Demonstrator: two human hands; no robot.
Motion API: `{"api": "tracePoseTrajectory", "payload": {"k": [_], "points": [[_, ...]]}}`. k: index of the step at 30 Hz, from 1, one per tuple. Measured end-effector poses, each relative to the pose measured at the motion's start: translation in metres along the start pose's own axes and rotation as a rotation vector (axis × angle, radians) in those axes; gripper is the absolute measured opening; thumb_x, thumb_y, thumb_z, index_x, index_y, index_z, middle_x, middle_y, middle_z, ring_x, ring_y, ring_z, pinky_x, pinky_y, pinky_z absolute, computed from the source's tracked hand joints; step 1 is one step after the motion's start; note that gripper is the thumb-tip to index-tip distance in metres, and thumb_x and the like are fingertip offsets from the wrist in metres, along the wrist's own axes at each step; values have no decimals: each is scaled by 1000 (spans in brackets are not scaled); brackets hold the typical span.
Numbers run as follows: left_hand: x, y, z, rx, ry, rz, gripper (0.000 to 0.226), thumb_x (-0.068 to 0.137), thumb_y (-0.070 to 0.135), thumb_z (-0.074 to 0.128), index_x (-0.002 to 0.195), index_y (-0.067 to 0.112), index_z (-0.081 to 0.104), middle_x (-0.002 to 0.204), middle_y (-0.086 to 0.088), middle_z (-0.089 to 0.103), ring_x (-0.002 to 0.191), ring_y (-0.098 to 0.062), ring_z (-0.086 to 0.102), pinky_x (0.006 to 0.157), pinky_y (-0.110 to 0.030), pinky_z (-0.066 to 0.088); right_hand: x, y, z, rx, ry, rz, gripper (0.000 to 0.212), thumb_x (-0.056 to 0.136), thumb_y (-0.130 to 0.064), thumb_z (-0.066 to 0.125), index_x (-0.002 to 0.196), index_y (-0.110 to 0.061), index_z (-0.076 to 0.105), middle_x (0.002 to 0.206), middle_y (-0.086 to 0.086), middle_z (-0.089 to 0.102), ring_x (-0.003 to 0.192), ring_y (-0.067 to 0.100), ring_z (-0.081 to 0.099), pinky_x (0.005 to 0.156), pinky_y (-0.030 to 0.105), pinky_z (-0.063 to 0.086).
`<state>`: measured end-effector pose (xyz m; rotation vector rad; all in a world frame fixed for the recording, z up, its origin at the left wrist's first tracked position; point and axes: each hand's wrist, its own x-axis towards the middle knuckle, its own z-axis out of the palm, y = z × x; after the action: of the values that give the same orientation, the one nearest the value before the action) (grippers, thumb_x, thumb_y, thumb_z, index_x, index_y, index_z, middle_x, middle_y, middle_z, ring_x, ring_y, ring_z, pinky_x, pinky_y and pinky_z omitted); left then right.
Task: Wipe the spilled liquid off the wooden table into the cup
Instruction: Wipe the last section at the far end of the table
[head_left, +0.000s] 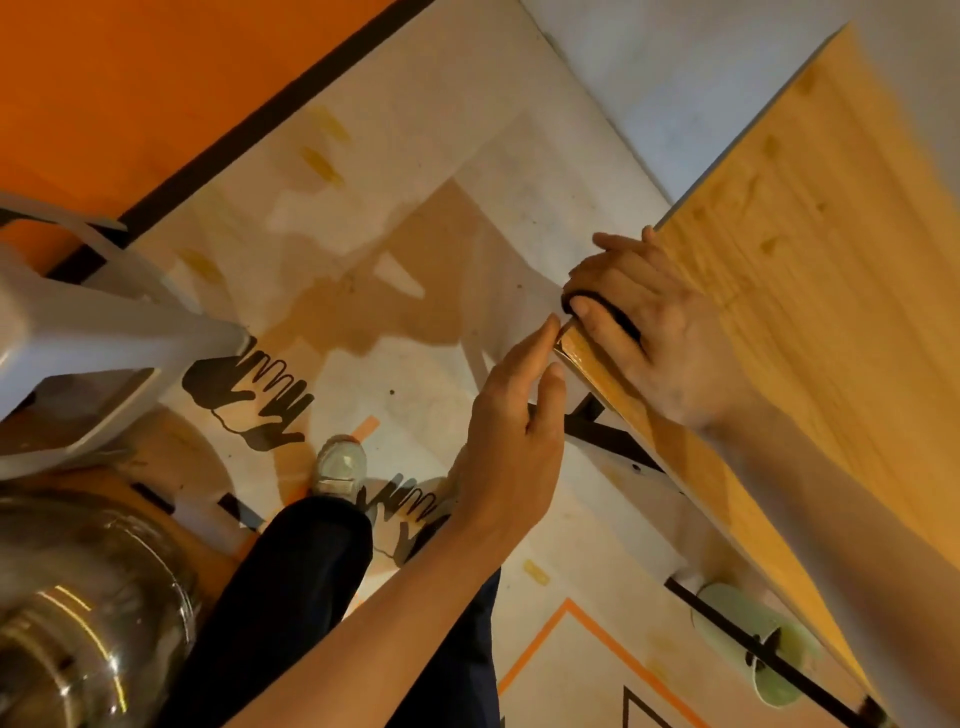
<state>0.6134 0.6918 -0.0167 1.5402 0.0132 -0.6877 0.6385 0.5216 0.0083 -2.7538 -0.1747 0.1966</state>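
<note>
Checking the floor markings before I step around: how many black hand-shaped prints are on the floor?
2. One hand print lies beside the white stool. The other hand print sits near the shoe, partly hidden by the left forearm. More may be hidden.

Pale grained wooden table (831, 260) with wet-glossy edge, shiny clear glass bowl (78, 613), smooth matt floor (415, 156).

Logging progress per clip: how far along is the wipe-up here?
Done: the wooden table shows no obvious puddle on top. In hand: the right hand grips a dark object at the edge, where a glossy wet strip remains; the left hand hovers beside it. Left: clearing that strip; no cup is clearly visible.
</note>
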Motion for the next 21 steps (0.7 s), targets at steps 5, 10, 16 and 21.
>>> {"api": "tracePoseTrajectory", "payload": {"k": [5, 10, 16, 21], "points": [[2, 1, 7, 90, 55, 3, 43, 109, 21, 42, 151, 26, 45, 152, 13, 48, 139, 7, 38, 105, 0, 30, 18, 18, -3, 100, 242, 282, 33, 106, -28, 38, 119, -13, 65, 135, 2, 58, 145, 21, 29, 119, 47, 22], [6, 8, 27, 201, 138, 105, 51, 108, 29, 33, 159, 25, 31, 163, 12, 33, 149, 4, 25, 121, -17, 25, -25, -2, 13, 103, 165, 99, 39, 104, -21, 43, 141, -9, 48, 153, 5, 39, 149, 23, 17, 120, 49, 22], [13, 11, 53, 357, 221, 179, 53, 105, 31, 29, 157, 19, 34, 160, 6, 38, 145, 1, 28, 117, -14, 25, -97, 7, 9, 43, 1, -27, 48, 105, -30, 33, 150, -12, 32, 160, 3, 24, 150, 24, 11, 122, 48, 15], [19, 4, 63, 467, 337, 217, 51, 105, 29, 31, 155, 18, 40, 155, 4, 45, 138, -3, 36, 117, -29, 34, -42, 56, -7, 0, 135, 18, 47, 105, -29, 34, 149, -12, 35, 158, 4, 28, 149, 22, 16, 120, 48, 20]]}}
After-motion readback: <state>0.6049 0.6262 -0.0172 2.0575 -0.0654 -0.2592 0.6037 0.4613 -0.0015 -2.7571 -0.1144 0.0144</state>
